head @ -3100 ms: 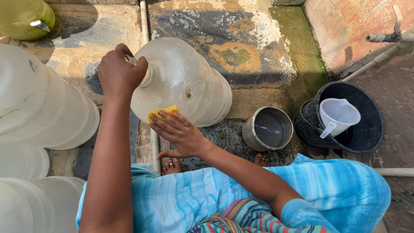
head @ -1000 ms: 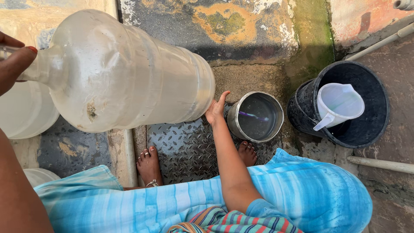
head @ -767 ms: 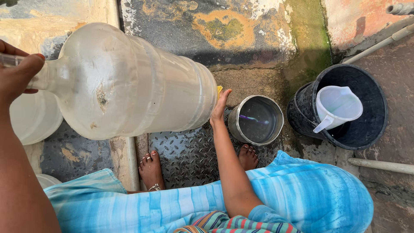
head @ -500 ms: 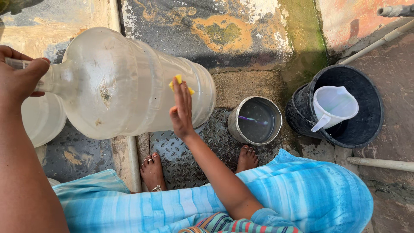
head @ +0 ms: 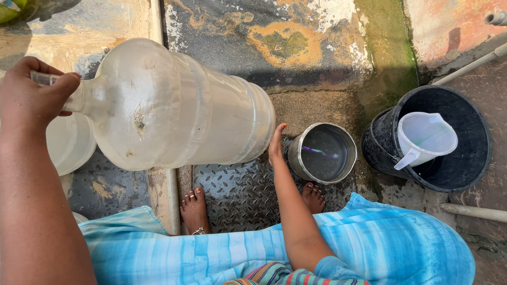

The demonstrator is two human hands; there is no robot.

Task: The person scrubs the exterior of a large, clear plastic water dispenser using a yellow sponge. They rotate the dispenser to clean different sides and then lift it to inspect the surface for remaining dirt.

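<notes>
Beside the steel pot point(head: 322, 153), left hand point(head: 33, 97) fingers wrap the big jug point(head: 179, 108) neck; right hand point(head: 276, 143) fingers pressed together against its base. Bulky, probably light, slippery.

Checkered metal floor plate point(head: 237, 192): steel pot point(head: 322, 154), bare feet point(head: 194, 210).

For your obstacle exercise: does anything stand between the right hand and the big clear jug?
Nothing visible does. The right hand lies against the base end of the jug, and the left hand grips its neck directly.
</notes>
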